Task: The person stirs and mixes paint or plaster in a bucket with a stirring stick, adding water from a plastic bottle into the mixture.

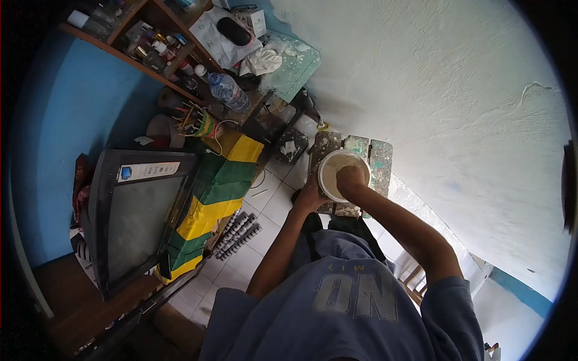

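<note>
A round white bucket [327,188] stands on a paint-spattered wooden stool [380,162]. My left hand [310,194] is closed against the near left side of the bucket and holds it. Inside the bucket's mouth is my right hand [351,180], with its fingers curled down; whatever it grips, if anything, is hidden by the hand. Pale material shows inside the bucket around the hand.
On the left a television [135,222] stands by a green and yellow cloth [220,183]. Farther up are a plastic bottle [229,93] and a shelf [129,23] of small bottles. A black box [290,146] lies left of the stool. A white wall [445,90] borders the right.
</note>
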`<state>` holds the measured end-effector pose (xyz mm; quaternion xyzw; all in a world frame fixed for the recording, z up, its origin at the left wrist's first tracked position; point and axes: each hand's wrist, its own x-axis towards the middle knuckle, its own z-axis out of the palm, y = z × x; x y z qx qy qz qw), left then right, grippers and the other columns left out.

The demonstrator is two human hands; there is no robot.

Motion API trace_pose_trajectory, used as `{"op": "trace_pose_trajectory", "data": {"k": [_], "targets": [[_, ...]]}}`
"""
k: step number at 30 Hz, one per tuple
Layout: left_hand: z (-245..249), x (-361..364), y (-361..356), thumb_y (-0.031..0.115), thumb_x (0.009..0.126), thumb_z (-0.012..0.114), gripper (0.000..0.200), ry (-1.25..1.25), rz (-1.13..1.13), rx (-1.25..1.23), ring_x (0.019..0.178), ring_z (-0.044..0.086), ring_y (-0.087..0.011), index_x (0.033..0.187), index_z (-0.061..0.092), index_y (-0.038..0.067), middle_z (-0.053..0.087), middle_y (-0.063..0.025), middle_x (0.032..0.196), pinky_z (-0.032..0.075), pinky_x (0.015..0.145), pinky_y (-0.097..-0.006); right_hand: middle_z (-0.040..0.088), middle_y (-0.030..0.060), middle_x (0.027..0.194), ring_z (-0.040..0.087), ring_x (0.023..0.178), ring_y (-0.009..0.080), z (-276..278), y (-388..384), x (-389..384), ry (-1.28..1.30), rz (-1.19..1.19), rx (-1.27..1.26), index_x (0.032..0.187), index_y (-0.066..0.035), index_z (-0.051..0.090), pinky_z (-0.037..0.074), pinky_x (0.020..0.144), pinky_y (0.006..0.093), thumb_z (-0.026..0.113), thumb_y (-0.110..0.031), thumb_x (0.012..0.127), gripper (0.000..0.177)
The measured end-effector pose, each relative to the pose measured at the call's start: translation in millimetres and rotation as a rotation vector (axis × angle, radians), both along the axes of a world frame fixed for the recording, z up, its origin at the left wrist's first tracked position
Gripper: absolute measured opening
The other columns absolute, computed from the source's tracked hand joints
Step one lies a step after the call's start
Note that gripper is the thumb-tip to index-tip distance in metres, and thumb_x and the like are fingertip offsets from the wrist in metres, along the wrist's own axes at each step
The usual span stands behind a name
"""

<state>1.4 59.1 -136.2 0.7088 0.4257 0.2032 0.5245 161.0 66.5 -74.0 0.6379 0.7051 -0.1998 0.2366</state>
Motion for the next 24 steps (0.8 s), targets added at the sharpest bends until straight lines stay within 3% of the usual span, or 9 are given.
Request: {"op": "trace_pose_trajectory", "data": {"k": [5, 9, 11, 15, 17, 20, 23, 24], "targets": [[11.0, 3.9, -1.4, 0.029, 0.058, 0.088, 0.116, 0.009, 0.004, -0.014, 0.135, 0.032, -0.0353, 0.144, 0.015, 0.002, 0.029, -0.0217, 0.146, 0.032, 0.109, -0.0405, 0.069, 0.0182, 0.085, 0.068, 0.081, 0.0326, -8.3, -1.8, -1.3, 0.167, -0.102, -0.105, 0.080, -0.005, 0.073, 0.053, 0.070, 0.0444, 0.060, -0.019, 0.073, 0.020], [14.7, 4.2, 1.4, 0.025, 0.056, 0.089, 0.116, -0.008, 0.020, -0.025, 0.135, 0.032, -0.0337, 0.145, 0.016, 0.004, 0.030, -0.0192, 0.145, 0.032, 0.110, -0.0405, 0.067, 0.0223, 0.081, 0.068, 0.079, 0.0341, -19.8, 13.4, 6.4, 0.281, -0.117, -0.135, 0.078, -0.001, 0.071, 0.053, 0.067, 0.0437, 0.056, -0.016, 0.071, 0.023], [8.9, 3.7, 1.6, 0.025, 0.055, 0.089, 0.117, -0.016, 0.029, -0.043, 0.135, 0.033, -0.0332, 0.145, 0.017, 0.005, 0.031, -0.0191, 0.144, 0.032, 0.110, -0.0401, 0.067, 0.0233, 0.080, 0.068, 0.078, 0.0337, -22.3, 16.4, 9.2, 0.341, -0.213, -0.064, 0.078, 0.001, 0.071, 0.052, 0.067, 0.0426, 0.054, -0.014, 0.070, 0.024], [9.0, 3.4, 3.2, 0.028, 0.054, 0.090, 0.119, 0.002, 0.034, -0.054, 0.134, 0.034, -0.0332, 0.145, 0.017, 0.004, 0.031, -0.0210, 0.146, 0.033, 0.109, -0.0393, 0.068, 0.0219, 0.087, 0.067, 0.083, 0.0353, -0.2, 33.2, 11.1, 0.390, -0.563, -0.175, 0.079, -0.002, 0.072, 0.051, 0.075, 0.0430, 0.059, -0.019, 0.068, 0.025], [10.8, 2.1, 5.1, 0.027, 0.054, 0.090, 0.118, -0.011, 0.026, -0.043, 0.135, 0.033, -0.0333, 0.145, 0.017, 0.005, 0.030, -0.0204, 0.146, 0.032, 0.110, -0.0394, 0.067, 0.0221, 0.088, 0.067, 0.084, 0.0347, 12.0, 33.7, 8.2, 0.381, -0.539, -0.137, 0.079, -0.001, 0.072, 0.051, 0.075, 0.0437, 0.058, -0.019, 0.069, 0.025], [9.3, 2.7, 5.7, 0.026, 0.055, 0.089, 0.117, -0.092, 0.021, -0.074, 0.136, 0.031, -0.0334, 0.145, 0.018, 0.006, 0.029, -0.0195, 0.147, 0.031, 0.111, -0.0396, 0.068, 0.0208, 0.089, 0.067, 0.085, 0.0334, 17.4, 30.0, 19.5, 0.300, -0.254, -0.014, 0.081, -0.002, 0.072, 0.052, 0.075, 0.0433, 0.059, -0.018, 0.071, 0.023], [10.8, 1.5, 2.5, 0.024, 0.055, 0.089, 0.115, -0.090, 0.047, -0.111, 0.137, 0.030, -0.0332, 0.145, 0.019, 0.007, 0.028, -0.0187, 0.147, 0.030, 0.111, -0.0395, 0.067, 0.0233, 0.081, 0.067, 0.076, 0.0351, 30.5, 21.1, 28.7, 0.321, -0.284, 0.034, 0.075, 0.002, 0.069, 0.053, 0.064, 0.0420, 0.058, -0.016, 0.069, 0.021], [8.9, 1.4, 2.6, 0.024, 0.055, 0.089, 0.115, -0.080, 0.048, -0.093, 0.137, 0.030, -0.0331, 0.145, 0.019, 0.007, 0.028, -0.0185, 0.148, 0.030, 0.112, -0.0394, 0.067, 0.0225, 0.081, 0.067, 0.076, 0.0345, 35.1, 20.8, 27.5, 0.288, -0.236, 0.021, 0.075, 0.001, 0.069, 0.053, 0.065, 0.0419, 0.059, -0.015, 0.070, 0.020]]}}
